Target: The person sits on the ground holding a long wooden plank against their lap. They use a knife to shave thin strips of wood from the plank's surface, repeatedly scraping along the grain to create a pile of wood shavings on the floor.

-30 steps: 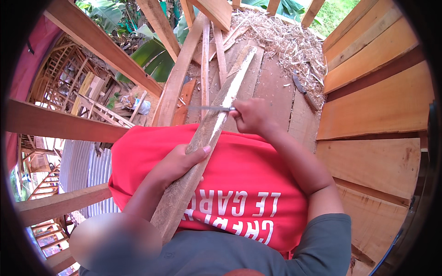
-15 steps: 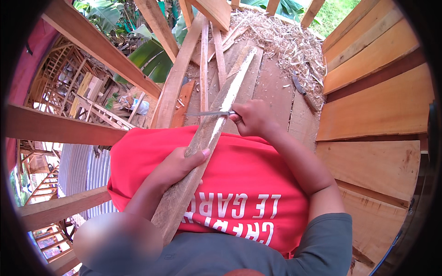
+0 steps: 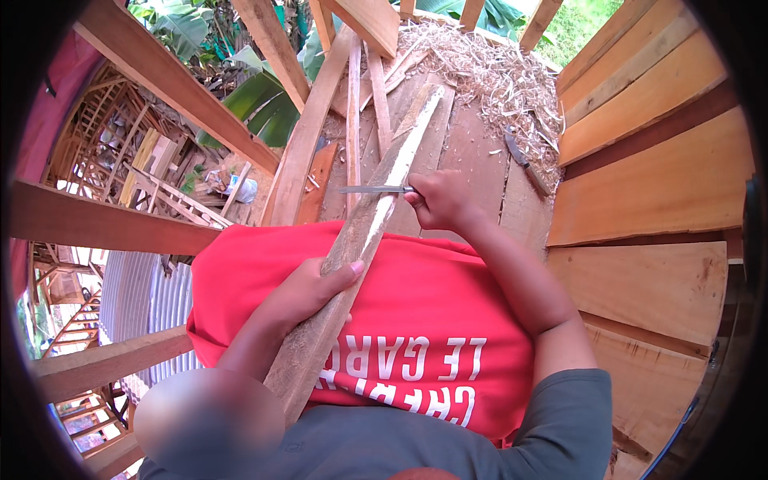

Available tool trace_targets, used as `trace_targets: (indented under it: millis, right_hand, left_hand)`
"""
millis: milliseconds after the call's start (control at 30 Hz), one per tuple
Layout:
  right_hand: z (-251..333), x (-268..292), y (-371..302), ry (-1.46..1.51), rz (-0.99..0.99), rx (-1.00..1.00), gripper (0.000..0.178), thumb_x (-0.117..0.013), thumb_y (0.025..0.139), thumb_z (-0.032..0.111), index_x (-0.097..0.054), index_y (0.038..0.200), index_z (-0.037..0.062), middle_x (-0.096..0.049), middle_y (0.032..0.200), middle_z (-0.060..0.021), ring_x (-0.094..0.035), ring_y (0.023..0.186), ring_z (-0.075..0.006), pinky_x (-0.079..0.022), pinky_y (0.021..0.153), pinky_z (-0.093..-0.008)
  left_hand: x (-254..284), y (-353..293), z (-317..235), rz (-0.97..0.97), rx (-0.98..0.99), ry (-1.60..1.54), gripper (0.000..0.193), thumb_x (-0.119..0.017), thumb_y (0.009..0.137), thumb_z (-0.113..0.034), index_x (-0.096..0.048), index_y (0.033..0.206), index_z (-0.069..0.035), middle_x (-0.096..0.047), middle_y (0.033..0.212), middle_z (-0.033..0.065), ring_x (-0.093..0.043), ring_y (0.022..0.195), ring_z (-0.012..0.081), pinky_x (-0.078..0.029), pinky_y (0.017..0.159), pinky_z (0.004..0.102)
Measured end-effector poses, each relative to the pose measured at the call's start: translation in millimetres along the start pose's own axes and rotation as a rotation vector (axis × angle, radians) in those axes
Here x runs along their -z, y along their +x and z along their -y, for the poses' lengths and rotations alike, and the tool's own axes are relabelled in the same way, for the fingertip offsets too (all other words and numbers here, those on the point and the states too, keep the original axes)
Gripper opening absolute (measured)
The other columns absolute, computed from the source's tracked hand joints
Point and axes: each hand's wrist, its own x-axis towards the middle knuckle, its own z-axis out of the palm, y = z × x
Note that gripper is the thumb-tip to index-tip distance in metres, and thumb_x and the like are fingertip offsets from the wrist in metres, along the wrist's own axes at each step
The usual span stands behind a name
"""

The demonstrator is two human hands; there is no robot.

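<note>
At the far left, a corrugated metal sheet stands beyond the wooden rails. Next comes the left hand, wrapped around a long, rough wooden beam, thumb on top and fingers curling beneath. The beam slants across the red cloth over the person's lap, its near end by the body and its other end out above the plank floor, toward that floor's far edge; whether it rests there I cannot tell. Narrow timber strips lie left of it. A bright, pale strip runs along the beam's upper right side. Crossing it is a thin metal blade, its tip jutting past the left edge. The right hand is closed in a fist on the handle end, mostly hidden by the fingers. Since half a second ago the blade has shifted slightly away from the body, while the left hand and beam have hardly moved; I take this as part of a short scraping stroke. Farther right, a curved knife lies near the floor's right edge, and curled shavings heap its far right corner, beside the plank wall.
</note>
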Motion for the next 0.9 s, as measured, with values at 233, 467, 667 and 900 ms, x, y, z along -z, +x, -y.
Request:
trace_targets:
  millis: [233,467,667,900]
  right_hand:
    - [-12,-3,7,-0.028,-0.005,0.01,0.032,-0.06,0.092,0.033,-0.065,0.073,0.0083,-0.064,0.066,-0.019,-0.065,0.064,-0.04,-0.05,0.058,-0.0519]
    - [-12,-10,5,0.021,-0.128,-0.102,0.034,-0.058,0.094,0.034,-0.066,0.075,0.0064,-0.064,0.067,-0.0187,-0.063,0.061,-0.042,-0.049,0.057,-0.053]
    - [-26,-11,12,0.002,-0.159,-0.224,0.032,-0.059,0.094,0.032,-0.065,0.076,0.0064,-0.064,0.067,-0.0196,-0.064,0.063,-0.0422,-0.049,0.057,-0.053]
    - [-15,-12,12,0.062,-0.161,-0.006,0.034,-0.06,0.093,0.033,-0.058,0.071,0.0073,-0.062,0.064,-0.0198,-0.063,0.061,-0.0418,-0.047,0.054,-0.0524]
  left_hand:
    - [-2,0,-4,-0.022,0.021,-0.013,0.062,-0.066,0.092,-0.053,-0.058,0.117,0.003,-0.062,0.083,0.0066,-0.065,0.063,0.0139,-0.053,0.056,0.0294]
    - [-2,0,-2,-0.011,0.035,0.003,0.058,-0.065,0.093,-0.051,-0.058,0.115,0.002,-0.062,0.082,0.0061,-0.065,0.064,0.0136,-0.053,0.056,0.0284]
    - [-3,1,-3,0.008,0.015,-0.003,0.058,-0.066,0.092,-0.052,-0.058,0.115,0.001,-0.061,0.082,0.0061,-0.065,0.064,0.014,-0.053,0.057,0.0284]
    - [-3,0,-4,-0.023,0.041,-0.004,0.06,-0.066,0.092,-0.053,-0.057,0.115,0.002,-0.061,0.083,0.0063,-0.064,0.064,0.0138,-0.053,0.058,0.0289]
